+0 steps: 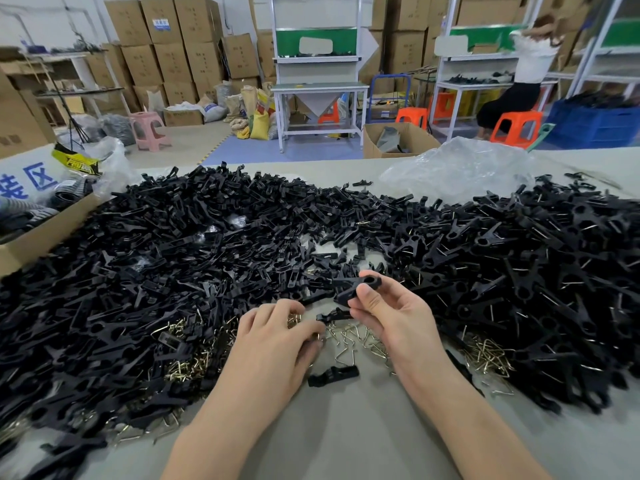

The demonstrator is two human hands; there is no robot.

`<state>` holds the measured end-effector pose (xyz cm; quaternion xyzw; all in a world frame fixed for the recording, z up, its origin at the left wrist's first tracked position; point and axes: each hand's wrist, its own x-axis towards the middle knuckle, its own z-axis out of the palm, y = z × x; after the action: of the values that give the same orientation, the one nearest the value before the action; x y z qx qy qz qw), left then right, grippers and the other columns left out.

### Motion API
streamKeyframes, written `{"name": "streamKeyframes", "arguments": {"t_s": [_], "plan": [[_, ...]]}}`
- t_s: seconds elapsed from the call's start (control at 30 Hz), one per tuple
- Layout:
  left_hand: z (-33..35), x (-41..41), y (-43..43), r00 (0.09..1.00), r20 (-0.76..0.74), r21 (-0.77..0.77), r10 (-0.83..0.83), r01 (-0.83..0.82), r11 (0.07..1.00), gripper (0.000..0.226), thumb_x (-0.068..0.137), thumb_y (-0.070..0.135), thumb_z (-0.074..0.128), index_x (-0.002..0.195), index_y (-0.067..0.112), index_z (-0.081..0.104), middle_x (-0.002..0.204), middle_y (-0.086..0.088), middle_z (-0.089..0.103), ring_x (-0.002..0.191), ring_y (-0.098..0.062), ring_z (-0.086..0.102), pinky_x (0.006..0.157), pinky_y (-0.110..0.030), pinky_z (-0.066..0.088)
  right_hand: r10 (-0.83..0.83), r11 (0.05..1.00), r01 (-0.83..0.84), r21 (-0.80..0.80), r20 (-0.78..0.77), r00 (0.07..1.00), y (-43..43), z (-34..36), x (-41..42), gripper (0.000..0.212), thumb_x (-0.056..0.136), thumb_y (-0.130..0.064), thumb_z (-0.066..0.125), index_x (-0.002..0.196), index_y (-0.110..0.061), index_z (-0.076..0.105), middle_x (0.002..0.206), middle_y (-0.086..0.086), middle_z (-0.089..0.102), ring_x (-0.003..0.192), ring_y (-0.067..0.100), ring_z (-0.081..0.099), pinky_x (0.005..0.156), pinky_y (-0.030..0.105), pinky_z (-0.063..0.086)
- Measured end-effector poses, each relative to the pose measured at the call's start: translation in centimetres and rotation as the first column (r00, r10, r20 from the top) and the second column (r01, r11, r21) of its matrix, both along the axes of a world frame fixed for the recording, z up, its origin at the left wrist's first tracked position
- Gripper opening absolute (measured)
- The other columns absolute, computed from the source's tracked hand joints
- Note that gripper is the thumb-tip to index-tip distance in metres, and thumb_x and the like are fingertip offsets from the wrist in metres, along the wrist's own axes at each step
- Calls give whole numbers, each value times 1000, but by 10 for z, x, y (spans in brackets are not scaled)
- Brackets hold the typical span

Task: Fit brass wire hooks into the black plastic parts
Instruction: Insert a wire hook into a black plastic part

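Centre of the frame: a black plastic part (356, 289), pinched between the thumb and fingers of the right hand (391, 317) and held just above the bench (346, 427). The part looks small, light and rigid, with a matt surface that should not slip. A firm pinch across its flat body, leaving the holed end free, probably suits it best.

Just below it, loose brass wire hooks (349, 341) lie tangled on the bench. They look thin, springy and prone to snagging one another, so each is best lifted singly by its straight leg. The left hand (277, 341) rests on them with its fingers curled. Whether it pinches a hook cannot be told.

Below centre, a spare black part (334, 374) lies alone. A heap of black parts (173, 254) spreads across the bench from left to right. At the upper right is a clear plastic bag (457, 168), and at the left edge a cardboard box (45, 233).
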<state>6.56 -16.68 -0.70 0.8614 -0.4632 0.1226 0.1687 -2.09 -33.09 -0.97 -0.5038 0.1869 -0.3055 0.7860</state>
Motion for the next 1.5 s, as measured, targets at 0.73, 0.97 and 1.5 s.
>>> {"name": "streamKeyframes", "arguments": {"t_s": [0.73, 0.97, 1.5], "plan": [[-1, -2, -13, 989, -147, -261, -23, -16, 965, 10, 88, 32, 54, 85, 25, 60, 95, 16, 59, 94, -8, 54, 82, -24, 44, 3, 999, -4, 42, 17, 1000, 2, 4, -1, 25, 77, -12, 78, 101, -18, 77, 81, 1, 74, 83, 21, 76, 73, 24, 60], [7, -8, -13, 749, -650, -465, -128, -259, 847, 8, 92, 41, 54, 86, 41, 59, 79, 9, 65, 53, 0, 56, 49, -14, 44, 297, 923, -324, 207, 149, 943, 8, 8, -5, 23, 81, -11, 76, 103, -14, 79, 116, 21, 72, 102, 28, 73, 81, 31, 60], [19, -9, -17, 560, -780, -512, -279, -316, 799, 27, 102, 23, 51, 84, 8, 64, 60, 1, 63, 57, -8, 57, 59, -16, 49, 403, 850, -445, 283, 196, 894, 12, 10, -6, 32, 81, -17, 79, 114, -13, 76, 124, 18, 70, 113, 26, 69, 95, 35, 57]]}}
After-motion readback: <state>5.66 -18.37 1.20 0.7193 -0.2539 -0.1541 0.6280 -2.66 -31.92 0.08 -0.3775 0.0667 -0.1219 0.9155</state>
